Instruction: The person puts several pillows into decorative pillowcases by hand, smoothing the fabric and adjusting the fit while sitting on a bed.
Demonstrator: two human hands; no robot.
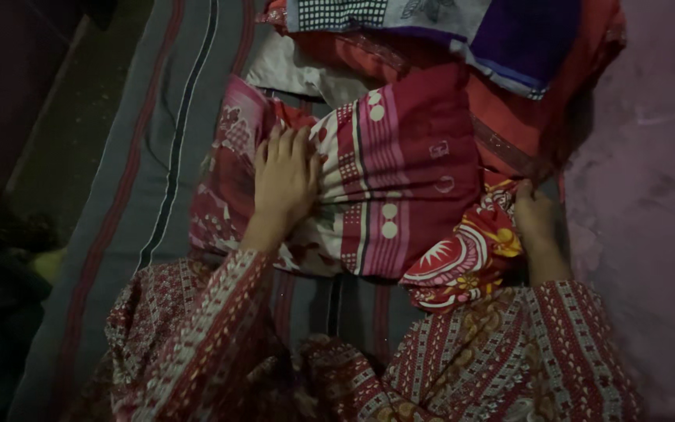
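Two hands smoothing a red patterned cloth on a striped mat

The left hand [284,181] lies open and flat on the folded red patterned cloth [400,168], which rests on the grey striped mat [130,195]. The right hand [535,215] grips the cloth's right edge. The step seems to be pressing a fold flat; another fold would need both edges aligned. A pile of other fabrics [501,47] crowds the far side, touching the cloth.

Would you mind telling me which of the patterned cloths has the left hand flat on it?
The maroon-and-white printed cloth in the middle, under the left hand; the purple-and-white cloth lies farther off, untouched.
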